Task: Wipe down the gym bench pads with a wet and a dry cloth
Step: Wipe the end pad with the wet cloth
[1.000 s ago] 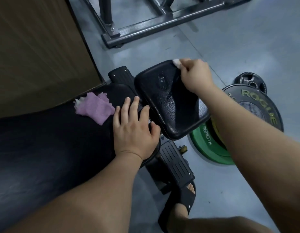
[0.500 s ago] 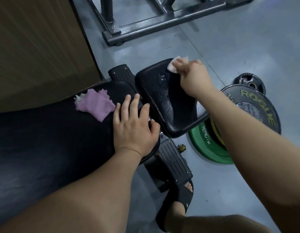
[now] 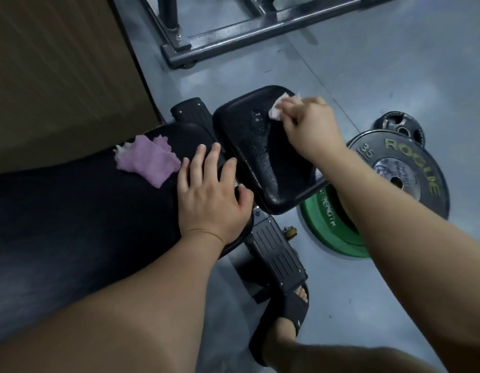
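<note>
The small black seat pad (image 3: 260,162) tilts up at the end of the bench, its surface speckled with wet beads and streaks. Near its far corner the right hand (image 3: 310,130) has its fingers curled round a crumpled pale cloth (image 3: 277,110), pinching it and holding it down against the vinyl. The left hand (image 3: 209,195) lies flat on the rounded end of the long black pad (image 3: 72,211), fingers straight and a little spread, gripping nothing. Just beside its little finger a purple cloth (image 3: 147,161) lies rumpled on that same pad. Under the seat pad sits the bench's ribbed black base (image 3: 276,254), with a foot in a black sandal (image 3: 287,319) next to it. On the grey floor (image 3: 394,63) to the right a green plate (image 3: 330,232) lies partly under a black plate (image 3: 402,179), with a small dark plate (image 3: 400,129) beyond them. A steel frame (image 3: 260,33) crosses the floor farther off.
</note>
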`<state>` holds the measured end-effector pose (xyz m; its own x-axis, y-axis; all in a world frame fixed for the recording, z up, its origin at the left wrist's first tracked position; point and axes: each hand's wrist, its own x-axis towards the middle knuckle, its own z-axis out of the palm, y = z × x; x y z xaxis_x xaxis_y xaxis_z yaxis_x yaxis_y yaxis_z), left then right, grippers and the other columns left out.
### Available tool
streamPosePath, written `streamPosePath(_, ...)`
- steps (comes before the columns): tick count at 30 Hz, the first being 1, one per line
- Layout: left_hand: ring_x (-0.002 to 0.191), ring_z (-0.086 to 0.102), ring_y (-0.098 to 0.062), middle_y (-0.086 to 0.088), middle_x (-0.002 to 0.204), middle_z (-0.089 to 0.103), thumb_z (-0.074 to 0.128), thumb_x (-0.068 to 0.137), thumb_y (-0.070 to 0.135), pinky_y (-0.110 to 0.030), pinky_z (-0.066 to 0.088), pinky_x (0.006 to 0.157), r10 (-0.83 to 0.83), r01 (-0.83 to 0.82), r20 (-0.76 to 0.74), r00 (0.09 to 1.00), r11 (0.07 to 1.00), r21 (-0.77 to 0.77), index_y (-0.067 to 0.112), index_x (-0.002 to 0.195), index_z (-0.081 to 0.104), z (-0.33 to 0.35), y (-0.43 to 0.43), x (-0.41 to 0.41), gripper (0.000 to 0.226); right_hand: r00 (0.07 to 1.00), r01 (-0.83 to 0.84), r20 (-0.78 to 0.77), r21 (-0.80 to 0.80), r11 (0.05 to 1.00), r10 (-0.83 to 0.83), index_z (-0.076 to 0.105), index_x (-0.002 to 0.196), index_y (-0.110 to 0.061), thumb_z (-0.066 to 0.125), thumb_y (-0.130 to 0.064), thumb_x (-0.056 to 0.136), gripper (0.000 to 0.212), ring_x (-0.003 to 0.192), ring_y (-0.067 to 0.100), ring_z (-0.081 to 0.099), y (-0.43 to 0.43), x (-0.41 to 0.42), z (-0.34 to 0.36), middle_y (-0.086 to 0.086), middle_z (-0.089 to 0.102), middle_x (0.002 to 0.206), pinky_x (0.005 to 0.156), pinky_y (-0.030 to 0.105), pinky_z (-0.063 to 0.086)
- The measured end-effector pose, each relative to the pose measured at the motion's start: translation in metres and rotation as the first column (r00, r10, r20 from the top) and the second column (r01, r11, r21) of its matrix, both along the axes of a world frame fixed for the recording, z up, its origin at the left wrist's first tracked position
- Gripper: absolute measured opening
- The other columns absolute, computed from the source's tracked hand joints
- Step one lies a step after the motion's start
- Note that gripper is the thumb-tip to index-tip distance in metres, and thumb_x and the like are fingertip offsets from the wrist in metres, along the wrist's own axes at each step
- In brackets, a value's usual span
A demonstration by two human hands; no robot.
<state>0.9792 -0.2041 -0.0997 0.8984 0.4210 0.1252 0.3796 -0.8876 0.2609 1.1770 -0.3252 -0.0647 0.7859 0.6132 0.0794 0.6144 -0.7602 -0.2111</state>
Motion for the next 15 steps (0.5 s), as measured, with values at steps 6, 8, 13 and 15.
streamPosePath(6, 0.152, 0.024, -0.028, -0.007, 0.159, 0.039, 0.05, 0.087, 0.042, -0.05, 0.014, 0.124, -0.003, 0.003, -0.001, 1.0, 1.0, 0.001, 0.024, 0.135, 0.059, 0.0, 0.0, 0.001, 0.053, 0.979, -0.202, 0.012, 0.07, 0.977, 0.202, 0.072, 0.104, -0.026, 0.043, -0.02, 0.09, 0.033, 0.107, 0.024, 0.054, 0.006, -0.054, -0.002, -0.018, 0.069, 0.112, 0.091, 0.036, 0.05)
streamPosePath(8, 0.152, 0.024, -0.028, -0.007, 0.159, 0.039, 0.05, 0.087, 0.043, -0.05, 0.013, 0.124, 0.001, -0.001, -0.002, 1.0, 1.0, 0.002, 0.024, 0.135, 0.059, 0.0, -0.001, 0.001, 0.053, 0.952, -0.306, 0.018, 0.058, 0.95, 0.306, 0.071, 0.1, -0.026, 0.045, -0.015, 0.091, 0.03, 0.103, 0.022, 0.055, 0.001, -0.047, -0.001, -0.019, 0.069, 0.111, 0.093, 0.032, 0.049)
streamPosePath(13, 0.153, 0.023, -0.027, -0.006, 0.16, 0.039, 0.05, 0.087, 0.043, -0.049, 0.012, 0.125, 0.003, -0.003, -0.005, 1.0, 1.0, -0.003, 0.025, 0.135, 0.059, 0.001, -0.001, 0.001, 0.052, 0.999, 0.02, 0.039, 0.169, 0.985, -0.027, 0.071, 0.091, -0.024, 0.035, -0.015, 0.086, 0.038, 0.097, 0.033, 0.059, 0.02, 0.006, -0.008, -0.017, 0.072, 0.108, 0.092, 0.033, 0.044)
streamPosePath(15, 0.152, 0.024, -0.028, -0.006, 0.159, 0.039, 0.05, 0.086, 0.042, -0.049, 0.013, 0.124, 0.001, -0.001, 0.0, 1.0, 1.0, -0.001, 0.025, 0.134, 0.06, 0.0, -0.001, 0.001, 0.052, 0.999, 0.01, 0.04, 0.177, 0.984, -0.018, 0.072, 0.091, -0.024, 0.038, -0.016, 0.086, 0.035, 0.101, 0.031, 0.058, 0.03, -0.013, -0.01, -0.016, 0.072, 0.107, 0.093, 0.032, 0.045)
